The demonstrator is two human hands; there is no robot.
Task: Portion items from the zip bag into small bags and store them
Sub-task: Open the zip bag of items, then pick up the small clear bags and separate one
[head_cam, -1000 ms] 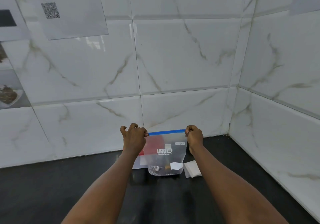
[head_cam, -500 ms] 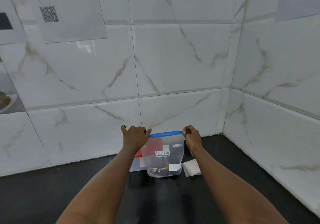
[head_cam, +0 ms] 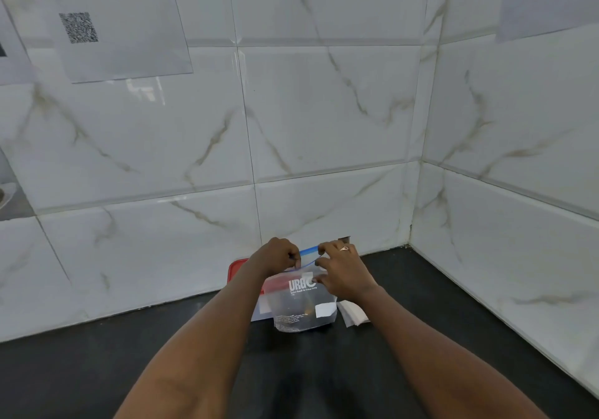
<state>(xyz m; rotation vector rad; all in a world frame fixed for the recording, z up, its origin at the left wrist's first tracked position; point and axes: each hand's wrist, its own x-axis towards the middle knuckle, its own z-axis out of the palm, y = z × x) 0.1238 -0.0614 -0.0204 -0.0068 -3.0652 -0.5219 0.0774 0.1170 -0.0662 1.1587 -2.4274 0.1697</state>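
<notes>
A clear zip bag (head_cam: 303, 308) with a blue seal strip and white "URGO" print stands upright on the black counter (head_cam: 97, 370) near the tiled corner. My left hand (head_cam: 275, 256) pinches the left part of its top edge. My right hand (head_cam: 343, 272), with a ring on one finger, grips the top edge close beside it and partly covers the print. The blue seal bows between the two hands. Small items sit at the bag's bottom, too blurred to name. A stack of small white bags (head_cam: 353, 313) lies flat just right of the zip bag.
Behind the zip bag stands a white container with a red lid (head_cam: 238, 269), against the marble-tiled back wall. The side wall (head_cam: 518, 224) closes the counter on the right. A sheet with a QR code (head_cam: 78, 27) hangs high on the left.
Both hands have moved from the bag's outer top corners toward the middle of the seal, now close together. The seal strip, straight before, now bows. The view has shifted slightly.
</notes>
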